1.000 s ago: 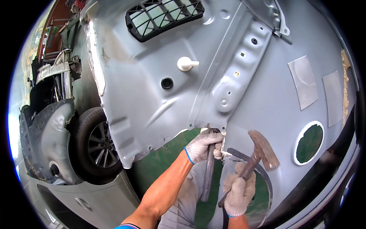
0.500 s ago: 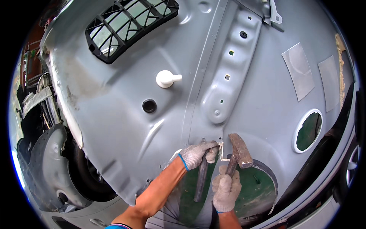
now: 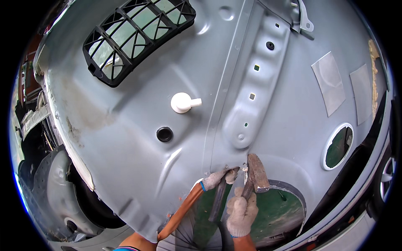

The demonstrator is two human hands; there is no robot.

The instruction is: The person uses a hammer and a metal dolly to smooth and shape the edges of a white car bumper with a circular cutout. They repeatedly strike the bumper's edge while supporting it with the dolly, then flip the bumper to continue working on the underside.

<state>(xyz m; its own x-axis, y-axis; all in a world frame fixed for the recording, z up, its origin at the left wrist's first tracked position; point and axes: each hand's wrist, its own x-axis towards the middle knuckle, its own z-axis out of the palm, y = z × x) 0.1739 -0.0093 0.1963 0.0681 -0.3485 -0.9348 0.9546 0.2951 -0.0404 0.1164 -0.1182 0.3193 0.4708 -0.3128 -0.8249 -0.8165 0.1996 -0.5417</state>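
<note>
My gloved left hand [image 3: 219,177] grips a dark metal bar [image 3: 217,203] at the lower edge of a grey sheet-metal panel [image 3: 125,108]; its fingertips are partly hidden by the bar and edge. My gloved right hand [image 3: 242,211] is closed on a hammer, whose worn head [image 3: 259,173] lies just right of a small whitish bent strip [image 3: 245,169] on that edge, beside my left hand. Whether the head touches the metal I cannot tell. Below it is a large curved cutout with green floor showing through.
The panel carries a black grille [image 3: 138,39], a white elbow fitting [image 3: 181,103], a black plug [image 3: 165,134], a ribbed strip with holes [image 3: 259,79] and an oval opening [image 3: 338,146]. Cut body parts [image 3: 58,184] lie at left; a car wheel shows at far right.
My right hand has brought the hammer leftward, closer to my left hand and the bent strip. My left hand keeps hold of the bar. The view has shifted, with the panel now filling more of it.
</note>
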